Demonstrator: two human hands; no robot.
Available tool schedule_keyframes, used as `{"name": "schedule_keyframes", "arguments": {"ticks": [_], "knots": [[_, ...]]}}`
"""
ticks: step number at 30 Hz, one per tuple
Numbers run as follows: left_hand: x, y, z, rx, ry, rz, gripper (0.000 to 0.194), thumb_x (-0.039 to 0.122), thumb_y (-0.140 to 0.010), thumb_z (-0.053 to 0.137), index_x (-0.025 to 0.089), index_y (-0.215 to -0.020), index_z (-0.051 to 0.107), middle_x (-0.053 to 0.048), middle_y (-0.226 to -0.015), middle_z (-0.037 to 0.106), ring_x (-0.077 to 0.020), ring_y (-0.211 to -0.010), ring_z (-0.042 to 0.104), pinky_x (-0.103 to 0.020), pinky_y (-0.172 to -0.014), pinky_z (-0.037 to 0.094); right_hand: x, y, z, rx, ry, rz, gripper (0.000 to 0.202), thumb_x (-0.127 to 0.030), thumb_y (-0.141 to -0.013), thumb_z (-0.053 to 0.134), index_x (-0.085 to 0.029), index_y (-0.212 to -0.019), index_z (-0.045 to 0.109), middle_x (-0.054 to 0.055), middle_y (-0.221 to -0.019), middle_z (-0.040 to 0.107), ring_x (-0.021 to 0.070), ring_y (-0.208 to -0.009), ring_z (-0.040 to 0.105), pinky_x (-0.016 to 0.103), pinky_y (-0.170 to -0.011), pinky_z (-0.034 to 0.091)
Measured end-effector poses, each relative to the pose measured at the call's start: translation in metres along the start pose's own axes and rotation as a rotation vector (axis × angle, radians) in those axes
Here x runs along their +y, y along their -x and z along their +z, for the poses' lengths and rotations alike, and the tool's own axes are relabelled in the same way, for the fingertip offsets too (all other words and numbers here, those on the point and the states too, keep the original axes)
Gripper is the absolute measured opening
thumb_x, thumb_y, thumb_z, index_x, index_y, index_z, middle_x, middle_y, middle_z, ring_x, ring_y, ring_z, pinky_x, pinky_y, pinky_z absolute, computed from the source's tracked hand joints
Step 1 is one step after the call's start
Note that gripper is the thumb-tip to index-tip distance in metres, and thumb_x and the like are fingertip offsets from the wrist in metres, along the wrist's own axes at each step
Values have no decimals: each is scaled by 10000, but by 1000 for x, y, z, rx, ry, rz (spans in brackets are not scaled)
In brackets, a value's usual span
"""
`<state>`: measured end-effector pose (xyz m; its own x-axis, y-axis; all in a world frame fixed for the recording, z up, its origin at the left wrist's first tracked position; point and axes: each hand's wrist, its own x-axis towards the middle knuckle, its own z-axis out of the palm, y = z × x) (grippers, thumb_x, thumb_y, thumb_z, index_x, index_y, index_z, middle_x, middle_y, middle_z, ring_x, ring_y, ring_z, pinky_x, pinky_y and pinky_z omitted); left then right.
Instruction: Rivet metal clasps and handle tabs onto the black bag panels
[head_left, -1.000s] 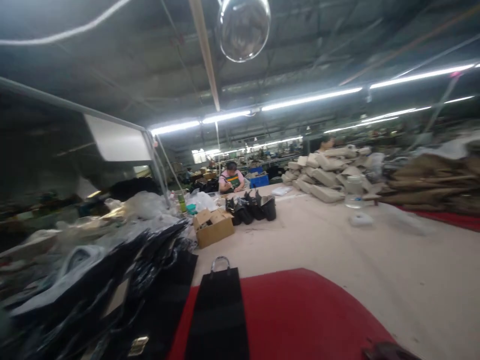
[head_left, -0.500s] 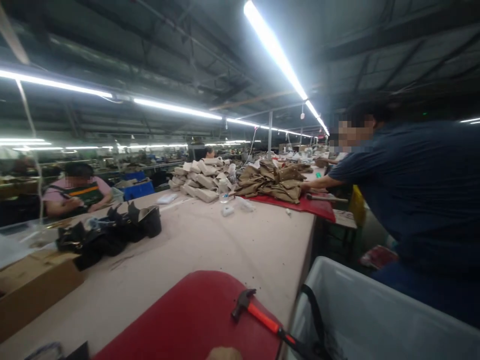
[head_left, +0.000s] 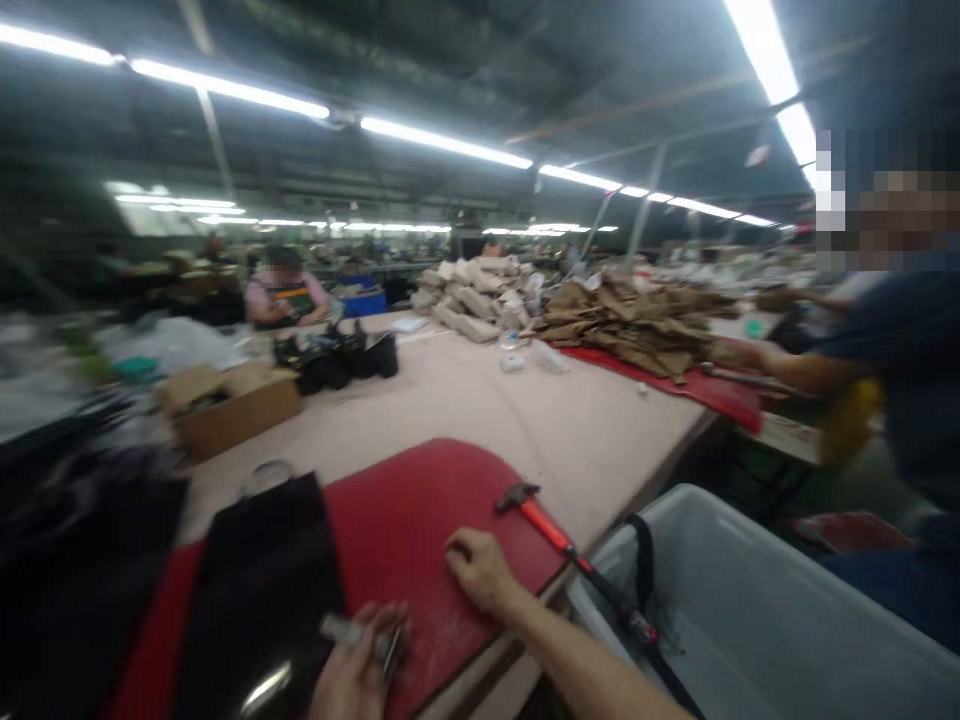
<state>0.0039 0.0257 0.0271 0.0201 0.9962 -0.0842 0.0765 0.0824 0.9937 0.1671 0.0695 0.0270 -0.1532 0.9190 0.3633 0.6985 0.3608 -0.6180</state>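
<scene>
My left hand (head_left: 358,665), low in the view, is closed around a small silvery metal piece (head_left: 391,652); blur hides its exact kind. A pale object (head_left: 341,630) shows by the same fingers. My right hand (head_left: 484,575) rests on the red mat (head_left: 420,500) with its fingers curled in; whatever they may hold is hidden. Just beyond it lies a claw hammer (head_left: 541,522) with a red and black handle, its head on the mat. Left of my left hand, a flat black panel (head_left: 262,580) with a loop at its top lies on the mat.
A grey bin (head_left: 720,510) with a black strap stands against the table (head_left: 450,400) at right. Dark blurred material (head_left: 82,580) fills the lower left. Farther off are a cardboard box (head_left: 240,415), black bags (head_left: 337,355), brown pieces (head_left: 637,315) and a co-worker (head_left: 900,380).
My view has turned left and down. Both hands now show over the mat, where only a small part of one was visible. The hammer stays on the mat.
</scene>
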Motion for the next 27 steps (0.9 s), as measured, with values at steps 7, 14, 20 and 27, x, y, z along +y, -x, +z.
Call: {"name": "schedule_keyframes", "arguments": {"ticks": [7, 14, 20, 27], "knots": [[19, 46, -106, 669, 766, -139, 145, 35, -890, 466, 139, -924, 561, -71, -731, 703, -225, -750, 742, -419, -761, 631, 37, -16, 26, -73, -270, 36, 284, -415, -827, 495, -200, -846, 680, 65, -800, 727, 211, -731, 665, 336, -741, 519], [13, 67, -189, 969, 602, -140, 211, -57, -822, 463, 142, -882, 495, -58, -718, 690, -182, -696, 722, -328, -688, 613, 39, -15, 23, -71, -297, 57, 302, -460, -804, 538, -206, -860, 690, 69, -835, 739, 226, -764, 674, 357, -774, 517], [3, 69, -205, 982, 524, -224, 232, -35, -778, 538, 149, -908, 484, -36, -689, 666, -208, -650, 711, -342, -622, 591, 35, -15, 26, -91, -241, 47, 308, -442, -813, 559, -184, -925, 685, 99, -868, 722, 252, -786, 663, 405, -797, 516], [1, 61, -210, 959, 499, -223, 291, -47, -730, 566, 150, -924, 473, -41, -690, 672, -195, -652, 718, -280, -642, 557, -83, 30, 47, -343, -152, -535, 391, -304, -891, 620, -175, -1259, 587, 167, -1291, 602, 308, -1176, 526, 487, -987, 412]]}}
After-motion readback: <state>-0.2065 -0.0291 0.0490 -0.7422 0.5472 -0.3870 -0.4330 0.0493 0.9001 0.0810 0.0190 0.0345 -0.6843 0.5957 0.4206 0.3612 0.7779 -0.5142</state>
